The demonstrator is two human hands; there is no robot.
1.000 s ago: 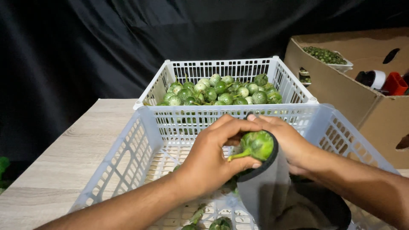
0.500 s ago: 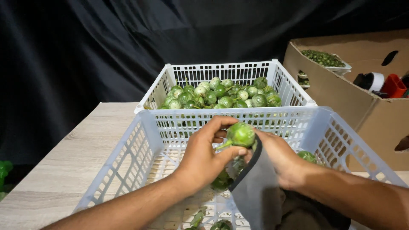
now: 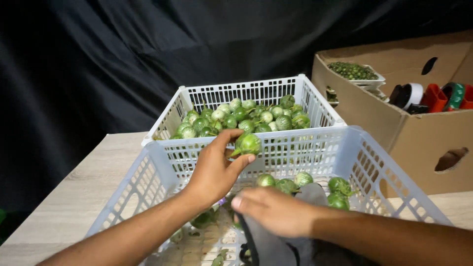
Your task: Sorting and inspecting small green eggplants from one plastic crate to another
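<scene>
While left hand (image 3: pixel 213 170) grip pinches green eggplant (image 3: pixel 248 143), stem points lower-left; right hand (image 3: pixel 274 212) grasps dark bag (image 3: pixel 276 246).

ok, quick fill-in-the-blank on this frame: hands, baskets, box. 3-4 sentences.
1. The left hand holds one small round ____ eggplant by its fingertips.
2. The right hand rests on a dark ____ bag in the near basket.
3. The far basket is made of white ____.
4. The box at the right is made of ____.

Missing words: green; grey; plastic; cardboard
</scene>
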